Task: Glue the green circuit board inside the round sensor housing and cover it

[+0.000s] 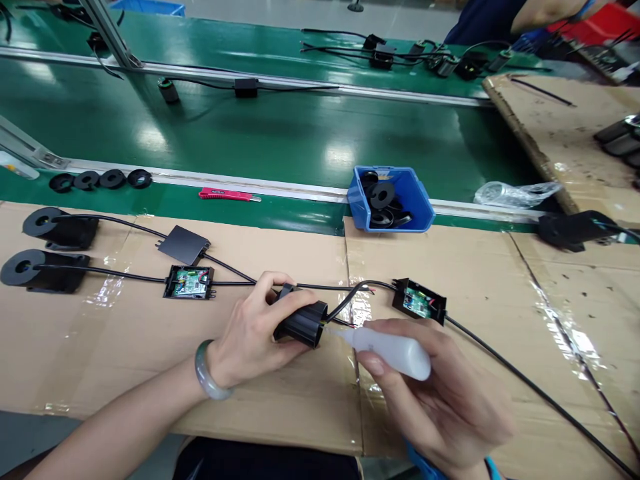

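My left hand (255, 327) is wrapped round a black cylindrical housing (303, 323), tilted with its open end to the right. Between the thumb and fingers of my right hand (445, 393) is a white squeeze bottle (393, 352), its thin nozzle pointing at the housing's rim; whether the tip touches is too small to tell. A black cable leaves the housing and runs to an open black box (419, 301) with a green circuit board inside. Left of my hands lie another open box with a circuit board (189, 283) and a closed black box (184, 245).
Two black housings (55, 270) with cables rest at the left. A blue bin (393, 200) of black rings, a red utility knife (229, 195) and several black rings (113, 179) line the metal rail. Clear plastic wrap (515, 193) lies right. Another person's arm (543, 15) shows beyond the green conveyor (250, 147).
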### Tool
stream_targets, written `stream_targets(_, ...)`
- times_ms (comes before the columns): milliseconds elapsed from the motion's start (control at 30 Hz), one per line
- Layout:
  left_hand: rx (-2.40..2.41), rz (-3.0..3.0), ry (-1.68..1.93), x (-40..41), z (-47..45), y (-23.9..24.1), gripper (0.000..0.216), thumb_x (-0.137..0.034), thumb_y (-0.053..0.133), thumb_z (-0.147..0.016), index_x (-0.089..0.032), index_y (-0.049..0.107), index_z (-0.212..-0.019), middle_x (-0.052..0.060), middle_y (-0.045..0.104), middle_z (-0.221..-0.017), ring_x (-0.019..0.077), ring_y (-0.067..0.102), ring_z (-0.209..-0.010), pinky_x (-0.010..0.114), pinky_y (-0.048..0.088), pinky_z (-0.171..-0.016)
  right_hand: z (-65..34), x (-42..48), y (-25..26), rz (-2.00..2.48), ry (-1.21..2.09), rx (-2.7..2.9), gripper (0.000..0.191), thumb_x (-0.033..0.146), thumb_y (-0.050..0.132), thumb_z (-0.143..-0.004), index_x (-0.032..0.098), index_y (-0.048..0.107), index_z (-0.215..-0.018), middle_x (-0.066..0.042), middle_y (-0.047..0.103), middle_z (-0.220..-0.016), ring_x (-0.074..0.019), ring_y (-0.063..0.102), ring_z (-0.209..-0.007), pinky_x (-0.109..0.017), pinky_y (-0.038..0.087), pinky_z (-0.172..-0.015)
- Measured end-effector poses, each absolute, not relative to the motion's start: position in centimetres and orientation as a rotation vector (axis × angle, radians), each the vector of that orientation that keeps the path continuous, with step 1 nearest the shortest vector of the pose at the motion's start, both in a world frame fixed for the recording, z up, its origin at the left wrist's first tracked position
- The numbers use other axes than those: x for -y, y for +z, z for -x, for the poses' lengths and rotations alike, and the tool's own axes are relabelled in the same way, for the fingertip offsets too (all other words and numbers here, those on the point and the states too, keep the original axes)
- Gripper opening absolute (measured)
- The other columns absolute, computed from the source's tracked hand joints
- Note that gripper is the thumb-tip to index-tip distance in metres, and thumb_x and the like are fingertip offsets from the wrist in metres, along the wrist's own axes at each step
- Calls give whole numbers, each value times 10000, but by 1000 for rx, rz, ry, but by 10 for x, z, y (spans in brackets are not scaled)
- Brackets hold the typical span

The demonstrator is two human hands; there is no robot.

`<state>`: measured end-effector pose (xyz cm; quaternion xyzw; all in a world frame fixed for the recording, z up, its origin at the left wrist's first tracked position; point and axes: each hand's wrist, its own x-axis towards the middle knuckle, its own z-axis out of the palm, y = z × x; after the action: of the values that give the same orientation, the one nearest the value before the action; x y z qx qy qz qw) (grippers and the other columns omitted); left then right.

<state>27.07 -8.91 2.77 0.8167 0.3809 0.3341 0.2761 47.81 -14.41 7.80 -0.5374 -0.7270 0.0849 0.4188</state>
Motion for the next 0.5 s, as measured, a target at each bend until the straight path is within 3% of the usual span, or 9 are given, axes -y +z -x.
stream_targets(500,-1035,-2189,881,89,-272,28,406,-206,670,-836,-256,578,-1229,98,499,-1183,236,628,-969,400,613,-777,-477,147,74,1382,155,1807,252,179,683,-876,230,614,-1114,-36,701,-879,-155,609,-599,-287,467,-464)
